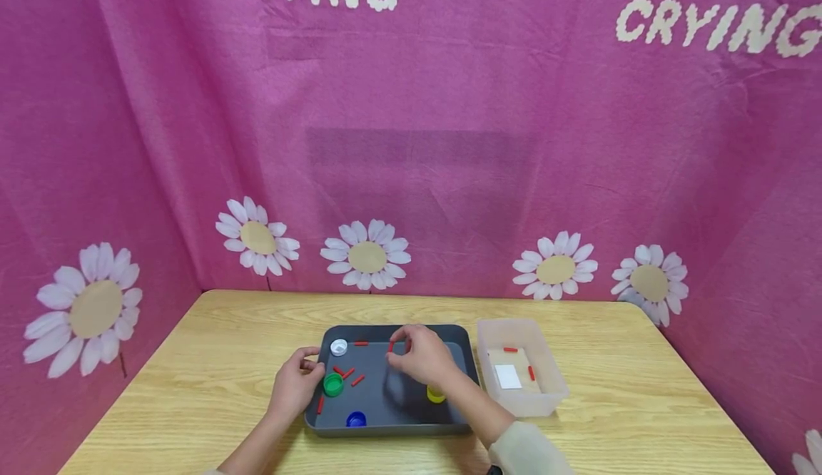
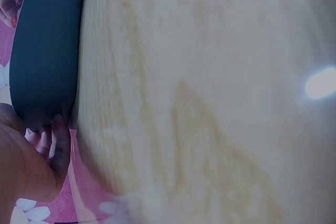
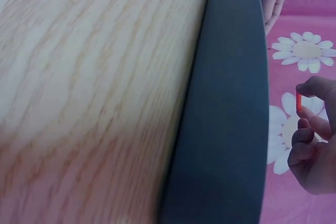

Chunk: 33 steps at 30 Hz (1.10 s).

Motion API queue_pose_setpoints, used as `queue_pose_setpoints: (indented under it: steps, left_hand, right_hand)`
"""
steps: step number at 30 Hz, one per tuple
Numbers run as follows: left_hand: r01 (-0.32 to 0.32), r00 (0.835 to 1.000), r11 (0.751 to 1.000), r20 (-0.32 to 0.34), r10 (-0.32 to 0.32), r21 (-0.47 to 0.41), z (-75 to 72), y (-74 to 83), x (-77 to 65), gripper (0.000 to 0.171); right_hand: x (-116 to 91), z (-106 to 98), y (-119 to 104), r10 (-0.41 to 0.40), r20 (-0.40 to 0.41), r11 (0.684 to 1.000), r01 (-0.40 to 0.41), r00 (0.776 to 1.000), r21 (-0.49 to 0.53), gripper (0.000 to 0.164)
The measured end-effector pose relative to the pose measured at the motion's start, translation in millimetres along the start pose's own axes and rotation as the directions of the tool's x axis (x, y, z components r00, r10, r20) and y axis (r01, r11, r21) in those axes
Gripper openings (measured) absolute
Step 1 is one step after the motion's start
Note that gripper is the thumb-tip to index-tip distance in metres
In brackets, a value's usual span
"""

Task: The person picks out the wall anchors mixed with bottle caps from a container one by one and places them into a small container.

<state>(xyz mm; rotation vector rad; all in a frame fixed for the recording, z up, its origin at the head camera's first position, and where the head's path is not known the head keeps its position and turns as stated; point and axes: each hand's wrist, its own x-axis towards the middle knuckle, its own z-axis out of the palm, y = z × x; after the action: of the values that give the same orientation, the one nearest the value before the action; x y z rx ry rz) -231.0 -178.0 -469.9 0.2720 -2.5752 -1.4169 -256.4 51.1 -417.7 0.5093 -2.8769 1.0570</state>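
Above the dark grey tray, my right hand pinches a small red stick by its ends between thumb and a fingertip. The same red stick shows upright in the right wrist view. At the tray's left side, my left hand grips the rim, its fingers bent at the wall in the left wrist view. Several red sticks lie in the tray, some beside a green cap. A white cap, a blue cap and a yellow cap, partly behind my right forearm, also stand there.
Right of the tray stands a translucent plastic box holding a white square and two red sticks. Both containers rest on a wooden table. A pink flowered curtain hangs behind and at the sides.
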Motion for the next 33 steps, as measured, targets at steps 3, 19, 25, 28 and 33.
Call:
queue_pose_setpoints:
  steps: [3, 19, 25, 28, 33]
  left_hand:
    - [0.007, 1.000, 1.000, 0.007, -0.007, 0.002, -0.6, 0.0, -0.5, 0.033]
    - [0.013, 1.000, 1.000, 0.010, -0.013, 0.007, -2.0, 3.2, -2.9, 0.034]
    - [-0.010, 1.000, 1.000, 0.006, 0.010, 0.005, -1.7, 1.9, -2.1, 0.034]
    - [-0.006, 1.000, 1.000, 0.011, 0.006, 0.009, -1.2, 1.5, -1.8, 0.035]
    - [0.002, 1.000, 1.000, 0.017, -0.002, 0.017, -0.3, 1.9, -1.9, 0.035]
  right_hand:
    - [-1.5, -4.1, -0.7, -0.005, 0.001, 1.000, 0.005, 1.000, 0.006, 0.027]
    - [-13.2, -35.2, 9.6, -0.021, -0.041, 0.999, 0.022, 0.999, 0.032, 0.024]
    - [-17.5, -48.4, 16.1, 0.005, -0.080, 0.998, 0.000, 0.997, 0.057, 0.023]
    - [-19.6, -54.0, 19.3, 0.024, -0.099, 0.998, -0.018, 0.995, 0.060, 0.022]
    - [-21.2, -59.9, 27.2, 0.034, -0.123, 0.999, -0.030, 0.992, 0.039, 0.022]
